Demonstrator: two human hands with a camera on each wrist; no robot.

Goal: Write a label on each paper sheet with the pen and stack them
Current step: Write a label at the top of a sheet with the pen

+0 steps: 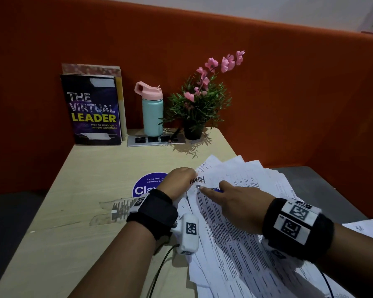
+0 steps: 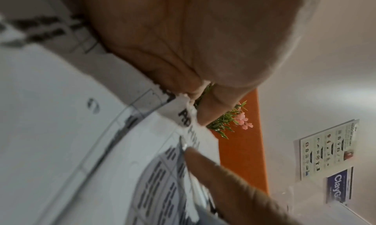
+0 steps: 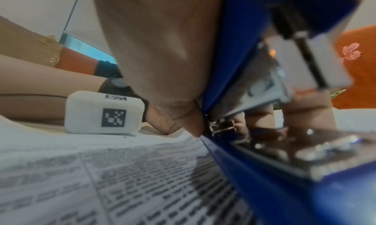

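Observation:
A fanned pile of printed paper sheets (image 1: 235, 244) lies on the right half of the wooden desk (image 1: 91, 211). The top sheet bears a handwritten label "ADMIN" (image 1: 197, 180) at its upper left corner. My left hand (image 1: 179, 179) pinches that corner of the pile between thumb and fingers (image 2: 211, 103). My right hand (image 1: 230, 201) grips a blue stapler (image 1: 216, 190) with a metal nose, index finger stretched along its top. The stapler (image 3: 264, 156) stands open-mouthed at the sheets' corner, its base on the paper (image 3: 122, 180). No pen is visible.
At the back of the desk stand a book (image 1: 93, 110), a teal bottle with pink lid (image 1: 152, 112), a potted pink-flowered plant (image 1: 198, 104) and a socket panel (image 1: 155, 139). A blue round sticker (image 1: 146, 186) lies by my left hand. Another sheet (image 1: 368, 229) lies far right. An orange partition (image 1: 289, 93) surrounds the desk.

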